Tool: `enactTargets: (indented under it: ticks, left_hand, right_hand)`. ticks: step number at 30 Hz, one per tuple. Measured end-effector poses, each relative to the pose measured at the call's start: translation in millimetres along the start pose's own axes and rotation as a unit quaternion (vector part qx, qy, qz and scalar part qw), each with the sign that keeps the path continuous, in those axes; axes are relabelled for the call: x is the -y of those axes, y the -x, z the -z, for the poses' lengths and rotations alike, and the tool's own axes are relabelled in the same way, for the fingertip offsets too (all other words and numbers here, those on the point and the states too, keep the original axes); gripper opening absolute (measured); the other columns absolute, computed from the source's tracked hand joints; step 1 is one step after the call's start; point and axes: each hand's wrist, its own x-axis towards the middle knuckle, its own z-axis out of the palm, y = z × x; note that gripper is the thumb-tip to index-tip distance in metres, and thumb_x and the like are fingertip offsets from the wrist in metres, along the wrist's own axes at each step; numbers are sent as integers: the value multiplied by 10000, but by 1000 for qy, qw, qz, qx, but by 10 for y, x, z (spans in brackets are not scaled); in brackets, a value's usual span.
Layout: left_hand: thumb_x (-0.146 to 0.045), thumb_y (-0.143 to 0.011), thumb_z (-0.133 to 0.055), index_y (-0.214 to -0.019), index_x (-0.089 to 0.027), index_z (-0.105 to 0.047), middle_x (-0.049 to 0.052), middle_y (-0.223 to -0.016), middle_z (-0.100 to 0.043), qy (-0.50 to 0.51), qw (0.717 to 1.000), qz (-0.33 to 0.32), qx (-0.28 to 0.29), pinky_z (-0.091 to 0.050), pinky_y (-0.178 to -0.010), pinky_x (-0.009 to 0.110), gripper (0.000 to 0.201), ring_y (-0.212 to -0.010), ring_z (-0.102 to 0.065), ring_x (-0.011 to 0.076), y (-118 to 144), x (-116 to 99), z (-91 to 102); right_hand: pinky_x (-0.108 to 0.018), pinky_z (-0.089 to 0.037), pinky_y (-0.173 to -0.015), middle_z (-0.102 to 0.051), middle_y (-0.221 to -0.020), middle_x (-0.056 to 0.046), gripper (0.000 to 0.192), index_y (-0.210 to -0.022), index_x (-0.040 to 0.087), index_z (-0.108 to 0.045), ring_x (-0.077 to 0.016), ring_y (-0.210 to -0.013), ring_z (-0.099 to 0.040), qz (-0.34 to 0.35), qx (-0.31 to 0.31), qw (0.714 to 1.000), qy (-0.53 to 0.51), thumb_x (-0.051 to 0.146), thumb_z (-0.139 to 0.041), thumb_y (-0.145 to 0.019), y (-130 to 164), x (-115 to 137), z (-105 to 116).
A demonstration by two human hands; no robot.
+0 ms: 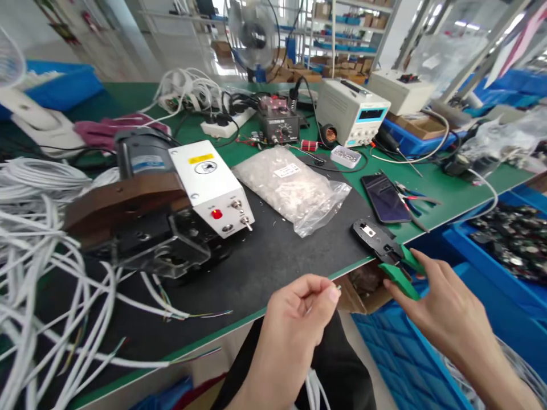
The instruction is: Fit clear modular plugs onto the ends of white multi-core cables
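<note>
At the near edge of the counter (265,267), just right of the clear bag of small parts (294,188), you are reaching your right hand (444,310) onto the green handles of the crimping tool (387,253), fingers closing loosely around the lower handle but not yet clamped. Your left hand (294,322), below the bag and off the counter's edge, is pinching a tiny part (337,288) between thumb and forefinger; what it is exactly is too small to tell. The tool's black head is lying on the dark mat, nearer the bag than the handles, which are hanging over the edge. To do this well, you are probably best taking both handles fully into your palm before lifting, and keeping the pinch steady so the little piece is not slipping. The white control box (211,188), left of the bag, is standing well apart.
</note>
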Motion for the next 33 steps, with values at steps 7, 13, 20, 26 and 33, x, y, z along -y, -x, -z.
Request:
enactTargets:
  ticks: [7, 13, 20, 26, 33]
  left_hand:
    - [-491, -910, -850, -910, -129, -680, -107, -590, -329, 75, 988, -15, -136, -84, -495, 216, 399, -509, -173, 36, 304, -53, 348]
    - [-504, -836, -913, -855, -124, -693, -89, -617, -378, 94, 981, -10, -171, -85, -485, 193, 439, -495, -202, 16, 368, -39, 471]
    - [-490, -892, -872, -874, -137, -700, -95, -620, -336, 101, 982, -41, -153, -97, -475, 196, 393, -505, -188, 27, 431, -19, 501]
    - [-478, -933, -839, -896, -148, -722, -90, -625, -327, 110, 984, -57, -131, -120, -467, 193, 353, -519, -182, 40, 470, 42, 585]
    - [-454, -978, -790, -908, -152, -723, -74, -637, -365, 85, 988, -63, -110, -161, -465, 190, 317, -529, -224, 52, 480, 39, 651]
  right_hand:
    - [-652, -555, -1020, -669, -1336, -332, 1025, -1511, 24, -581, -548, -1216, -654, 98, -35, 994, 19, 877, -460, -957, -251, 92, -139]
    - [-534, -547, -1083, -702, -1374, -196, 721, -1401, 163, -695, -409, -1231, -690, 197, -24, 978, -61, 755, -586, -1004, -628, 431, 74]
    - [-366, -533, -751, -798, -1062, -146, 268, -1004, 172, -775, -326, -989, -771, 211, 23, 976, 46, 358, -602, -1088, -1335, 1375, -45]
    - [-349, -390, -607, -809, -1027, -175, 263, -989, 160, -758, -348, -854, -775, 174, 13, 982, 73, 345, -589, -1068, -1442, 1482, -187]
    - [-386, -492, -705, -787, -1128, -210, 257, -1038, 142, -769, -360, -928, -759, 165, 7, 986, -16, 303, -569, -1050, -1293, 1439, -82]
